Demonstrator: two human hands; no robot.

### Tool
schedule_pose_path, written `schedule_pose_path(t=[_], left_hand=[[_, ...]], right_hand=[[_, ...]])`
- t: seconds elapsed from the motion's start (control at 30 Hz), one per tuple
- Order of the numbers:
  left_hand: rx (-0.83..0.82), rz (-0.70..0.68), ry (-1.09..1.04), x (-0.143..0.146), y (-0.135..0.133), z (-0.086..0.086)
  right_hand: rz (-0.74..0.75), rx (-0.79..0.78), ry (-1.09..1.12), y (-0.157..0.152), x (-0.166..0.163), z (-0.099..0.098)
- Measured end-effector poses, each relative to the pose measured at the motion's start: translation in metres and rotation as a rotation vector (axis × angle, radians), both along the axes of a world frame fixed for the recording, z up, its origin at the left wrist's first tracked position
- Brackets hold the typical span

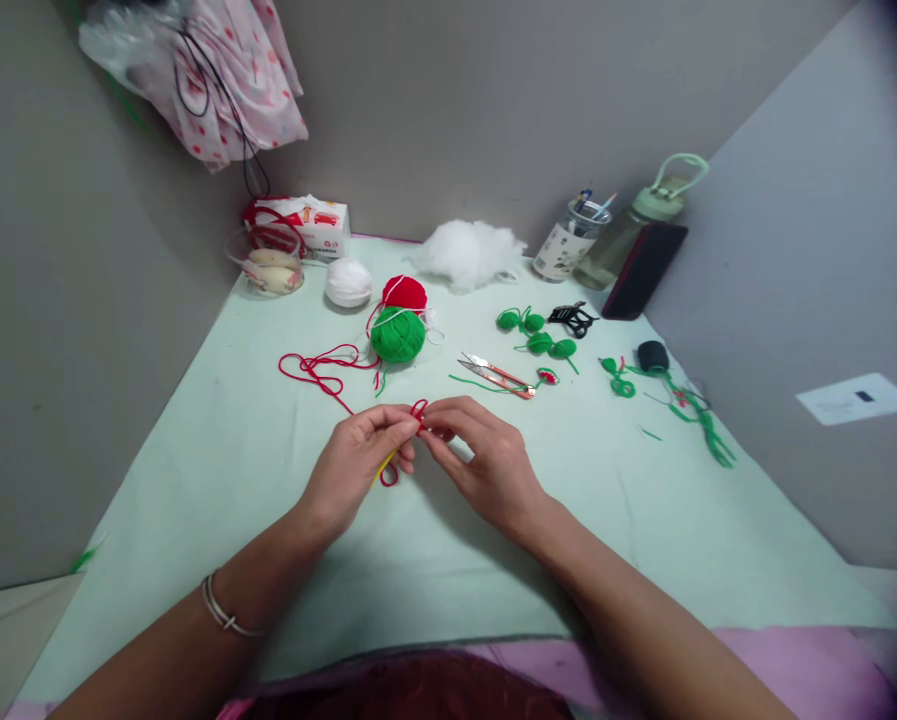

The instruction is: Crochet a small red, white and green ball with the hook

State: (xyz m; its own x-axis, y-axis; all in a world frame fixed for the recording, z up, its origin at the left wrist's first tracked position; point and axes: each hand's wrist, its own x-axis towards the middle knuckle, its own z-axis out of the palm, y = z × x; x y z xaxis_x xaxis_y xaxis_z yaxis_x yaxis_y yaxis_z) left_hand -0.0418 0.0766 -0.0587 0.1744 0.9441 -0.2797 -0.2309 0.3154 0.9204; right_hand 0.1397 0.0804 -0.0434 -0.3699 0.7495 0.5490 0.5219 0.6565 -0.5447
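Note:
My left hand [369,450] is closed in a pinch on red yarn [419,408], with a small loop standing up at the fingertips. A thin yellow stick [385,466], perhaps a crochet hook, slants out below the left fingers; its tip is hidden. My right hand [482,450] meets the left one, thumb and forefinger pinched at the same red yarn. Another red loop [389,476] hangs under the left hand. From there the strand runs back over the table to a loose tangle [320,372] near the red yarn ball [404,293] and green yarn ball [398,335].
Orange-handled thread snips [504,378] lie beyond my right hand, beside several small green crocheted pieces [539,343] and black scissors [574,319]. White yarn [348,283], stuffing [469,255], a pen jar [564,245], a bottle [617,240] and a phone [644,270] line the back.

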Motion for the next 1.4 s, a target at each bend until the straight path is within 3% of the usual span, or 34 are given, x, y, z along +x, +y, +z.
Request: schedule_pose_path(t=[0.3, 0.87, 1.13, 1.27, 1.4], left_hand=[[0.017, 0.004, 0.029, 0.0014, -0.002, 0.0007], [0.04, 0.02, 0.061, 0.002, -0.0025, 0.0083], [-0.001, 0.041, 0.029, 0.0015, -0.0026, 0.006], [0.014, 0.065, 0.003, 0.0007, -0.0021, 0.006], [0.021, 0.076, -0.011, 0.0009, -0.0017, 0.0071]], right_hand=[[-0.032, 0.016, -0.024, -0.0004, -0.0018, -0.0014], [-0.063, -0.245, 0.183, -0.0005, -0.0043, 0.003], [-0.075, -0.287, 0.181, 0.0024, -0.0015, 0.0032], [-0.061, -0.261, 0.18, 0.0016, 0.0003, 0.0058], [-0.042, -0.131, 0.101, 0.0007, 0.0016, 0.0043]])
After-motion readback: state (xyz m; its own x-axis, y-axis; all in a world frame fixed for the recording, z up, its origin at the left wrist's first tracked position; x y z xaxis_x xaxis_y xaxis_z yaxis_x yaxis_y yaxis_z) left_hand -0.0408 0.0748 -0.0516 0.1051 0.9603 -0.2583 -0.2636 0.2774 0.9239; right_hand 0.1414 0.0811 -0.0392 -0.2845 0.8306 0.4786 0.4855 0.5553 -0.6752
